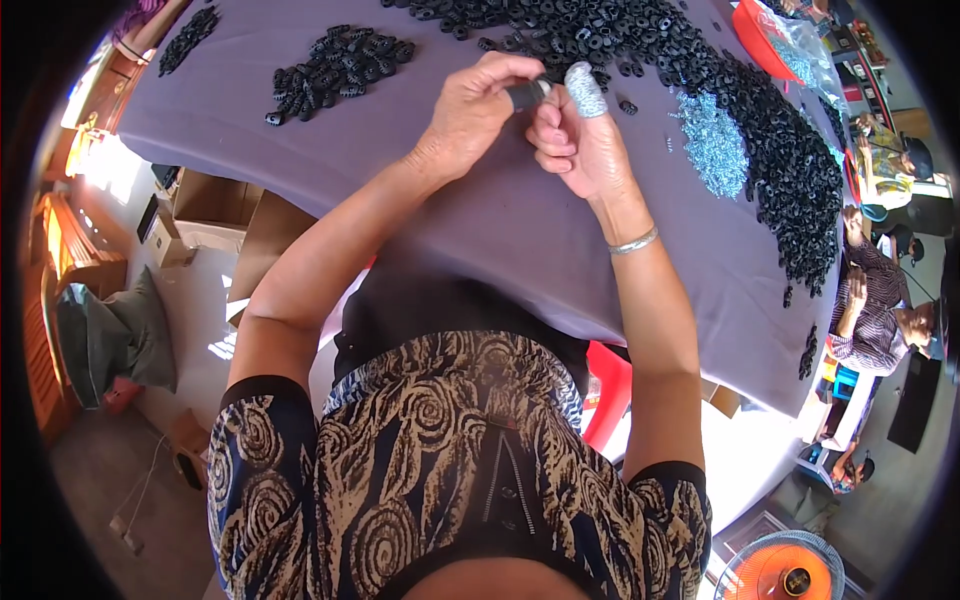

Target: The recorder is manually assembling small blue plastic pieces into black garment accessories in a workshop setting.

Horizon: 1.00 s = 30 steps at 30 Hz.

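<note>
My left hand (468, 118) and my right hand (592, 150) meet above the table's purple-grey cloth (440, 215). A black wrap (524, 96) covers the left thumb, which presses toward the index fingertip. A dark bit shows at that pinch, too small to name. My right fingers are curled in, the index tip close to the left thumb. The right thumb, wrapped in silvery tape (588, 92), points up. Whatever the right fingers hold is hidden. Beyond the hands spreads a large heap of small black plastic pieces (610, 35). A pile of tiny silvery-blue springs (712, 145) lies right of my right hand.
Smaller piles of black pieces (335, 72) lie at the left. At the far right stands a red basin (765, 40). Cardboard boxes (210, 215) and a grey-green cushion (120, 335) are on the left, an orange fan (785, 575) lower right. Other people (885, 300) sit to the right.
</note>
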Tool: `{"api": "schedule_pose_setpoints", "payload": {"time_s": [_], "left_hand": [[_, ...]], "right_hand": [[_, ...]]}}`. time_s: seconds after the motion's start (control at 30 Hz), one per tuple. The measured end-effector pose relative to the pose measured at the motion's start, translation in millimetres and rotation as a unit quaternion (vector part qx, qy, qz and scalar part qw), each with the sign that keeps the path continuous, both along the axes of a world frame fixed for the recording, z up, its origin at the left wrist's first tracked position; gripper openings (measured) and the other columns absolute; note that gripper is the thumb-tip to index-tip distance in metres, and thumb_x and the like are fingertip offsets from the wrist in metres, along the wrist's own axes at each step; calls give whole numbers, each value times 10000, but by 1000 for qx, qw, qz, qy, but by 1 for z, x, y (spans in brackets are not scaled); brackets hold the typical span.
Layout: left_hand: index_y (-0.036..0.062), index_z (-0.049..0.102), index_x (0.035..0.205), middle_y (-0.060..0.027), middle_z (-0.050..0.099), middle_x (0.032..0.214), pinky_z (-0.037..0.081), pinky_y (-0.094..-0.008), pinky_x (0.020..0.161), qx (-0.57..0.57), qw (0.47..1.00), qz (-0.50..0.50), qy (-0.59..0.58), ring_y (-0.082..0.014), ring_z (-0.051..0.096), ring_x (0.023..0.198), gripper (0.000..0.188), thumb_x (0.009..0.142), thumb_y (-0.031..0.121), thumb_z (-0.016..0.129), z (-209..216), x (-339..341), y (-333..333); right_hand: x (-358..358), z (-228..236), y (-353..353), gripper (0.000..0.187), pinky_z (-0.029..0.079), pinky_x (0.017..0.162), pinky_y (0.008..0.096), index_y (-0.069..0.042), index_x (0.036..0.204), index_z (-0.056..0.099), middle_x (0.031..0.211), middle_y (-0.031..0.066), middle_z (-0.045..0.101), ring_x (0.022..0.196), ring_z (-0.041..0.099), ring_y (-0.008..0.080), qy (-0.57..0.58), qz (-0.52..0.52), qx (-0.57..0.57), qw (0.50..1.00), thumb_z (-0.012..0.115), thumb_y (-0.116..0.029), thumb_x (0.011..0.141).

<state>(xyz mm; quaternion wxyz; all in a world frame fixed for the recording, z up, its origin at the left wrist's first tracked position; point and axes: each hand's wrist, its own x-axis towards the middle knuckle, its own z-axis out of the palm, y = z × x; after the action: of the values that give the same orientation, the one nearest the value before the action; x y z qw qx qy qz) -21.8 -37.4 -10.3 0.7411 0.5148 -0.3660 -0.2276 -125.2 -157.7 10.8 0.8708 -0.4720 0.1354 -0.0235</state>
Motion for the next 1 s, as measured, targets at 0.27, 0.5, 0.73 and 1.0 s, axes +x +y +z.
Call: {"api": "schedule_pose_setpoints", "payload": {"time_s": [0.27,0.5,0.73,1.0], "left_hand": [[104,656,1063,-79,670,905,500,-261,728,217,866,269,-362,-170,640,770,379,749,-41,503,15,78,34],[139,655,1010,-70,624,943,480,-413,769,360,741,375,-425,-324,609,879,259,767,155,567,21,107,58],[121,648,1038,-112,601,965,484,-383,766,289,678,411,-537,-307,592,894,323,727,79,568,20,97,50],[28,614,1056,-51,593,1047,477,-274,836,95,985,-43,-139,-158,587,976,446,717,-181,413,-7,9,-3]], "right_hand": [[-24,21,-72,117,336,440,188,-57,818,663,607,-28,559,491,418,20,47,-321,-446,834,592,-132,873],[-37,9,-93,196,519,698,329,-44,970,641,890,108,658,755,650,233,59,-203,-713,669,650,-49,774],[-30,-3,-89,224,514,665,308,-30,939,642,806,102,627,666,610,216,-1,-164,-781,602,649,17,720],[-17,-2,-65,229,508,638,236,-25,942,647,808,36,642,667,609,110,-27,-216,-703,677,646,57,729]]}}
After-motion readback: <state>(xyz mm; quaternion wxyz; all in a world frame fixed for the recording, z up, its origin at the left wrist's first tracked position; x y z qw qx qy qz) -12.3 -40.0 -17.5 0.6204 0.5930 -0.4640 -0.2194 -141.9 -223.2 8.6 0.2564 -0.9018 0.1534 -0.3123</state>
